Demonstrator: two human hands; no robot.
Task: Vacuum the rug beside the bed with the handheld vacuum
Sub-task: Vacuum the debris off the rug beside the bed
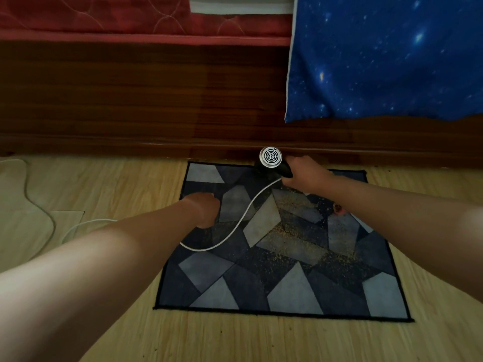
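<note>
Right hand (304,173) grips the handheld vacuum (271,162) on the rug (287,288); left hand (205,210) rests there, grasp unclear.

The bed frame (130,100) is found just behind the rug (287,291). The handheld vacuum (271,155) is set at the rug's far edge, its cord (251,205) laid across the rug.

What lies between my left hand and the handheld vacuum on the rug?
The head view shows only the white cord curving over patterned rug between left hand and handheld vacuum.
</note>
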